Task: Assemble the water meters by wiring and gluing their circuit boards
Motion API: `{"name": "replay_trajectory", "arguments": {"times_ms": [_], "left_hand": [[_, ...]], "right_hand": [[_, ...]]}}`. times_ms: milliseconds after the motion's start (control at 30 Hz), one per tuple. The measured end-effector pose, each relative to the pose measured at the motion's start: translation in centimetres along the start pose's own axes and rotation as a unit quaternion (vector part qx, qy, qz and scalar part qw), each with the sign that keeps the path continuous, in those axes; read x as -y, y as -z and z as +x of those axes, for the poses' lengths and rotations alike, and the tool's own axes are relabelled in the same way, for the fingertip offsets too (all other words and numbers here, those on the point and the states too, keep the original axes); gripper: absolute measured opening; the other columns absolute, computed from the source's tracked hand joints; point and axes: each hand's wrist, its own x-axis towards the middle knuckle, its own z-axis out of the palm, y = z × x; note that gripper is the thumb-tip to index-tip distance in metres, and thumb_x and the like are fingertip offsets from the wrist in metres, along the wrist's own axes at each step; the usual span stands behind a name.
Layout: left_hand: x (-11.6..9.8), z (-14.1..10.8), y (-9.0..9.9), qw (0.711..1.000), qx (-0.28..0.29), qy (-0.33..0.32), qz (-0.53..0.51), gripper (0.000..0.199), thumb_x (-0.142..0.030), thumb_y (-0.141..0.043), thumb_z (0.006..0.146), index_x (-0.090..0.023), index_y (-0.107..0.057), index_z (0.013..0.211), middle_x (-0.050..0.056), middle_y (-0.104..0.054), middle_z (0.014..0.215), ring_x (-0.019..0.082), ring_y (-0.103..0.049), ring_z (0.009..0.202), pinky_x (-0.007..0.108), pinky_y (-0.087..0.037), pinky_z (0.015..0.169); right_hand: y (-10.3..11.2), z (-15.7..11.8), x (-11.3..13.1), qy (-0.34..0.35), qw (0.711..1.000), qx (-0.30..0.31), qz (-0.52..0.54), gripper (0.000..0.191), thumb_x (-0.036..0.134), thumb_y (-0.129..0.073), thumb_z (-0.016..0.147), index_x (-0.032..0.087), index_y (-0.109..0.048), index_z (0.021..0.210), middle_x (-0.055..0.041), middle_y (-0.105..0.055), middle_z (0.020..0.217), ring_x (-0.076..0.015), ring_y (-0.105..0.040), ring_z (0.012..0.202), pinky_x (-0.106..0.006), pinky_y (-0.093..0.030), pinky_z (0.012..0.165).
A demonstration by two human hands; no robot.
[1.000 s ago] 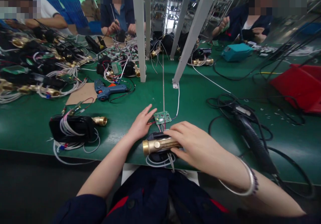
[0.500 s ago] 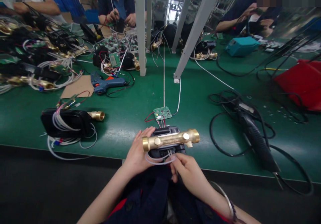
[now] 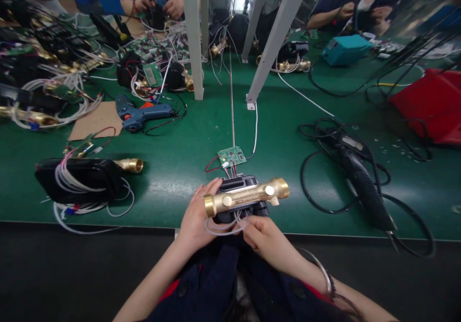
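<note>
At the near table edge a brass pipe fitting (image 3: 248, 197) with threaded ends lies across a black plastic housing (image 3: 237, 183). My left hand (image 3: 198, 218) is closed round the left side of this meter assembly, its fingertips beside the housing. Thin grey cables (image 3: 216, 230) come out below the pipe in a loop. My right hand (image 3: 268, 238) pinches these cables just under the pipe; its fingertips are partly hidden. Beyond the housing a green circuit board (image 3: 232, 156) lies flat, joined to it by red and white wires.
To the left lies another black housing with a brass pipe (image 3: 134, 165) and coiled white cables. Behind it are a blue glue gun (image 3: 144, 114) and cardboard (image 3: 95, 122). A black corded tool (image 3: 363, 182) lies right, near a red bin (image 3: 428, 103). Grey posts (image 3: 277, 43) rise ahead; co-workers' hands (image 3: 146, 0) work beyond.
The view has tilted and shifted slightly. My right hand's fingers have moved a little along the grey cables, which now spread more loosely below the pipe. My left hand keeps its hold.
</note>
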Motion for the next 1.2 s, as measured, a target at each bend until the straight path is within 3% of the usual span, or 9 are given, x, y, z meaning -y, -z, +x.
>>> {"name": "replay_trajectory", "arguments": {"times_ms": [133, 400, 633, 833, 1000, 1200], "left_hand": [[-0.1, -0.1, -0.1, 1.0, 0.003, -0.011, 0.009, 0.096, -0.039, -0.08, 0.06, -0.024, -0.026, 0.138, 0.012, -0.044, 0.135, 0.028, -0.044, 0.123, 0.05, -0.032, 0.109], [-0.1, 0.0, -0.1, 1.0, 0.015, -0.013, 0.017, 0.095, -0.037, -0.079, 0.061, -0.022, -0.025, 0.138, 0.012, -0.044, 0.135, 0.028, -0.043, 0.124, 0.048, -0.031, 0.109], [-0.1, 0.0, 0.1, 0.999, 0.017, -0.022, 0.02, 0.092, -0.036, -0.076, 0.064, -0.021, -0.024, 0.138, 0.012, -0.043, 0.136, 0.027, -0.043, 0.124, 0.047, -0.031, 0.11], [-0.3, 0.0, 0.2, 1.0, 0.016, -0.005, 0.01, 0.092, -0.032, -0.077, 0.061, -0.022, -0.026, 0.137, 0.012, -0.043, 0.135, 0.027, -0.043, 0.124, 0.047, -0.029, 0.111], [-0.4, 0.1, -0.1, 1.0, -0.006, -0.004, 0.01, 0.089, -0.037, -0.077, 0.063, -0.024, -0.028, 0.137, 0.01, -0.045, 0.134, 0.027, -0.044, 0.123, 0.048, -0.031, 0.11], [-0.3, 0.0, -0.1, 1.0, -0.001, -0.013, 0.024, 0.093, -0.034, -0.077, 0.062, -0.024, -0.024, 0.138, 0.01, -0.043, 0.136, 0.026, -0.043, 0.124, 0.046, -0.031, 0.11]], "right_hand": [[0.8, -0.6, -0.5, 0.006, 0.998, -0.05, -0.049, 0.056, 0.071, -0.048, 0.073, 0.016, -0.057, 0.063, 0.0076, -0.029, 0.044, -0.0067, -0.024, 0.042, -0.022, -0.018, 0.041], [-0.5, -0.3, -0.1, 0.021, 0.999, -0.034, 0.025, 0.06, 0.074, -0.045, 0.074, 0.015, -0.054, 0.068, 0.0095, -0.029, 0.043, -0.0055, -0.021, 0.039, -0.021, -0.016, 0.039], [-1.7, 0.2, 0.7, -0.017, 0.993, -0.004, 0.118, 0.062, 0.08, -0.05, 0.064, 0.018, -0.047, 0.065, 0.0123, -0.025, 0.038, -0.0036, -0.017, 0.034, -0.02, -0.013, 0.035], [-0.9, 0.0, 0.8, -0.06, 0.995, 0.014, 0.079, 0.057, 0.075, -0.049, 0.066, 0.017, -0.05, 0.067, 0.0108, -0.034, 0.038, -0.0038, -0.026, 0.028, -0.019, -0.016, 0.031], [0.1, -0.6, -0.6, -0.078, 0.995, -0.018, 0.062, 0.056, 0.071, -0.05, 0.067, 0.015, -0.054, 0.07, 0.0061, -0.048, 0.044, -0.0053, -0.039, 0.031, -0.018, -0.027, 0.035], [-0.7, -0.4, -0.4, -0.064, 0.997, -0.044, 0.026, 0.053, 0.068, -0.046, 0.072, 0.015, -0.055, 0.068, 0.007, -0.044, 0.039, -0.0043, -0.033, 0.028, -0.017, -0.021, 0.033]]}}
